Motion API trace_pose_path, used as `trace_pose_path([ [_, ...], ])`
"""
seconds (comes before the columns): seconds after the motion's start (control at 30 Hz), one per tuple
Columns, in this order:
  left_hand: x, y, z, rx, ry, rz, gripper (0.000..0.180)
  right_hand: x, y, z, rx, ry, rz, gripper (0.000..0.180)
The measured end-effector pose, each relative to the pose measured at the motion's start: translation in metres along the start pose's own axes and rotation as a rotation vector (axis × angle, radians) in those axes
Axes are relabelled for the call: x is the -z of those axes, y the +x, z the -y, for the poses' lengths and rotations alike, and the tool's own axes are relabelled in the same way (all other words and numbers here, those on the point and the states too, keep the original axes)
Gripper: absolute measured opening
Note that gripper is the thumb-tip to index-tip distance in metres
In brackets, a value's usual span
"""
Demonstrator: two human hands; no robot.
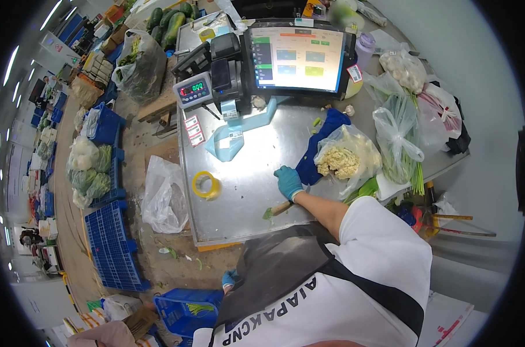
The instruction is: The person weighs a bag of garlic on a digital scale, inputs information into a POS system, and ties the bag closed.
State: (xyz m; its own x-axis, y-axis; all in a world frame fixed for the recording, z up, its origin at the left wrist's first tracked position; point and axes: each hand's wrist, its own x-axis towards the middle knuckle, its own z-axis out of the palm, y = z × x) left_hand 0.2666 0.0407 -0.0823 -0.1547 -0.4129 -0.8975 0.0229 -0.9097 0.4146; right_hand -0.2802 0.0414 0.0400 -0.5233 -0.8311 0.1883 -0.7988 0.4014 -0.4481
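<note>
My right hand (288, 183), in a teal glove, rests on the metal tabletop (256, 202) left of a dark blue cloth (323, 141). Its fingers point away from me, slightly bent, and I see nothing held in them. Beside that wrist lies a knife-like tool with a wooden handle (282, 209) and a green smear or leaf at its end. Low at my left side, my gloved left hand (229, 280) is partly covered by my dark apron. It is next to a blue crate (184, 301) with green stalks (200, 309) inside; its fingers are mostly hidden.
A clear bag of pale yellow pieces (339, 161) lies right of the cloth, with bagged greens (398, 136) beyond. Yellow tape (205, 185), a scale (193, 90) and a lit monitor (297, 61) stand on the table. Blue pallets (113, 246) lie on the floor left.
</note>
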Motion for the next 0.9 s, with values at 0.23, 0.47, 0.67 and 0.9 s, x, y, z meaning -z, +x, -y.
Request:
trace_pose_path([
  [0.23,-0.002,0.006,-0.009,-0.070,0.038,0.047,0.039,0.001,0.002,0.009,0.007,-0.016,0.023,0.023],
  [0.47,-0.036,-0.015,-0.042,-0.154,0.243,-0.114,0.041,-0.006,0.001,0.001,-0.008,-0.034,0.040,0.024],
  [0.67,-0.047,-0.017,-0.044,0.000,-0.001,-0.185,0.041,-0.004,0.002,0.005,0.016,-0.024,0.012,0.022],
  [0.9,-0.005,0.001,-0.021,-0.194,0.414,-0.087,0.041,0.001,0.003,0.010,0.016,-0.019,0.021,0.022],
])
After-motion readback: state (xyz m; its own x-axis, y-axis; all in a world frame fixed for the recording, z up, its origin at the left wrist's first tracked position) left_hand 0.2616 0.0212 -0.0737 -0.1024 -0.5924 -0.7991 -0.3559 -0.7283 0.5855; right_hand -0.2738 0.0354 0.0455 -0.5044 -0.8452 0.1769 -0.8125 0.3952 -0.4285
